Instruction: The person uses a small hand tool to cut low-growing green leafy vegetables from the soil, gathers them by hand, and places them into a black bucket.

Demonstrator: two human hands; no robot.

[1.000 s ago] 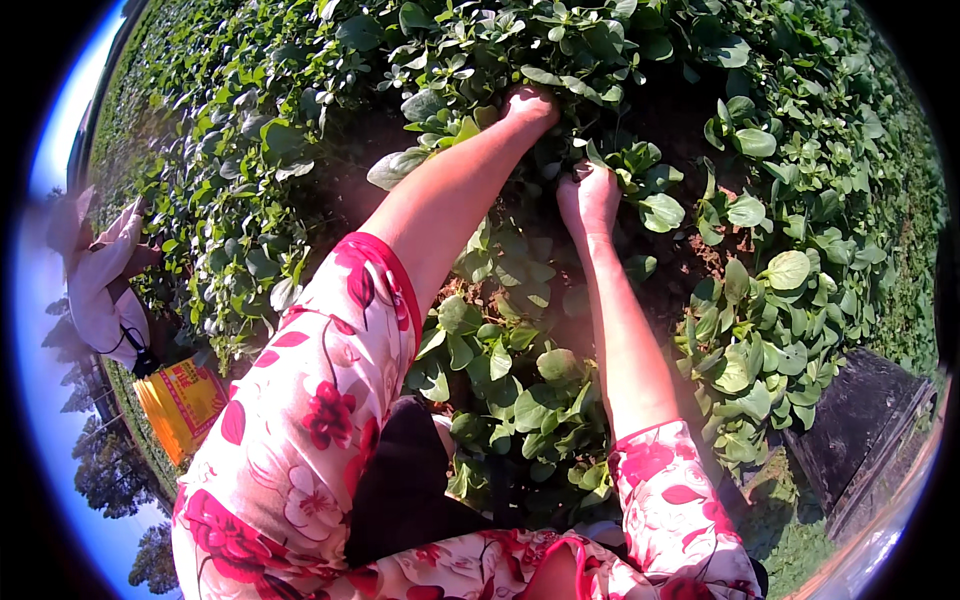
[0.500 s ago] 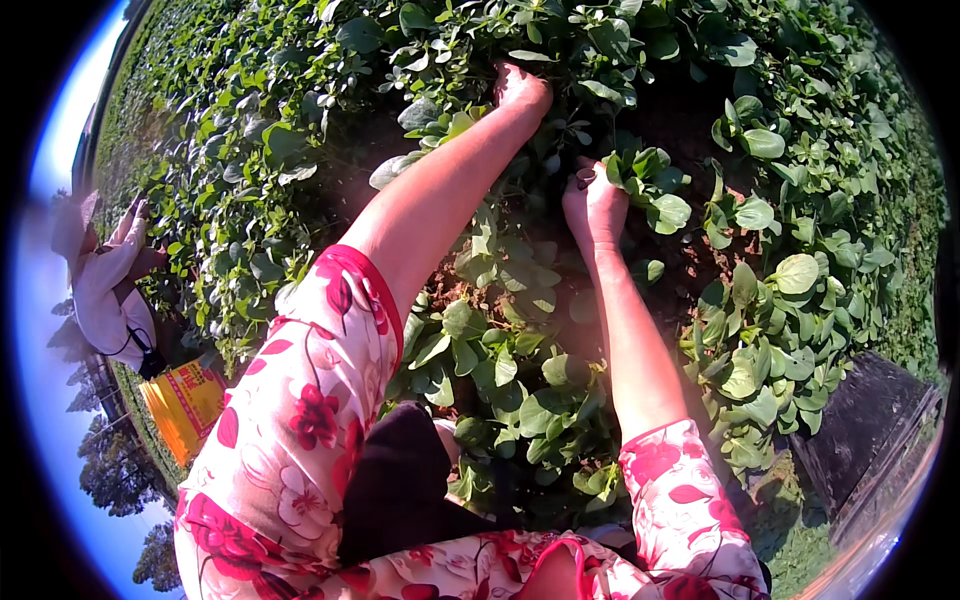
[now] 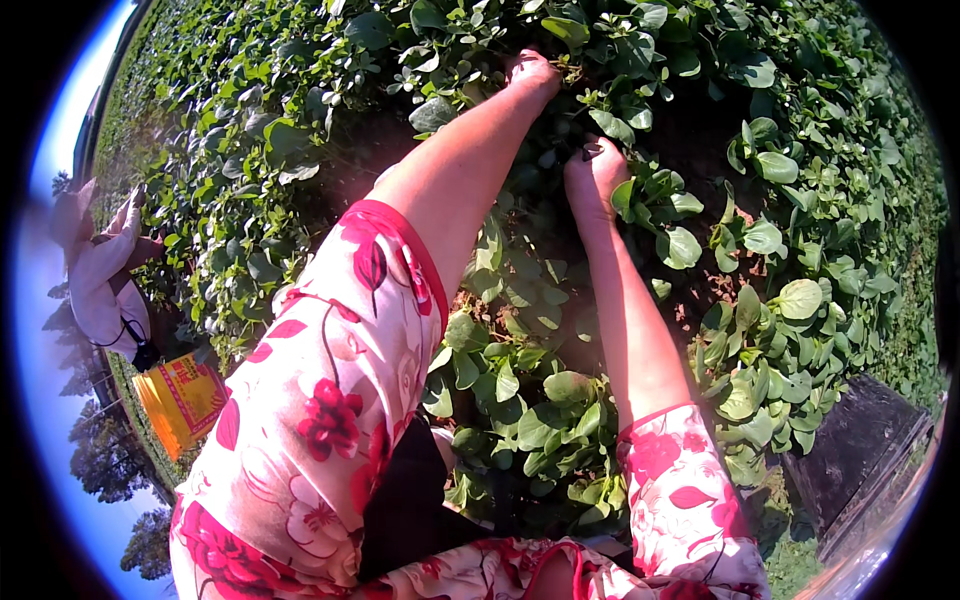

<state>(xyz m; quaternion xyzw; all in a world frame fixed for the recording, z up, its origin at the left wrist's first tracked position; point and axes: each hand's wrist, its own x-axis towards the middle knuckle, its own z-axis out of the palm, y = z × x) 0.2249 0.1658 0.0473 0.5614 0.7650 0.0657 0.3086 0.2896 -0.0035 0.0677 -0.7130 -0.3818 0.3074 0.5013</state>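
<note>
Head view: leafy green plants (image 3: 655, 205) with broad, rounded leaves crowd the upper middle, just ahead of the person, and both hands reach in among them. The left hand (image 3: 533, 73) is farther forward, its fingers curled down into the foliage beside thin yellowish stems (image 3: 568, 72); leaves and shade hide the fingertips, so I cannot tell what it has hold of. The right hand (image 3: 597, 178) is nearer, folded into a fist next to a leafy clump – a small dark patch shows at its top, too unclear to name, and whether it grips a stem I cannot tell. Reddish soil (image 3: 700, 285) shows to the right of that forearm. More broad-leaved plants (image 3: 540, 425) grow between the arms, below floral sleeves (image 3: 330, 420). A black box-like object (image 3: 855, 450) sits at lower right; far left, a yellow bucket (image 3: 183, 405) stands near a stooping co-worker (image 3: 100, 285) – dark trees (image 3: 105, 450) beyond
</note>
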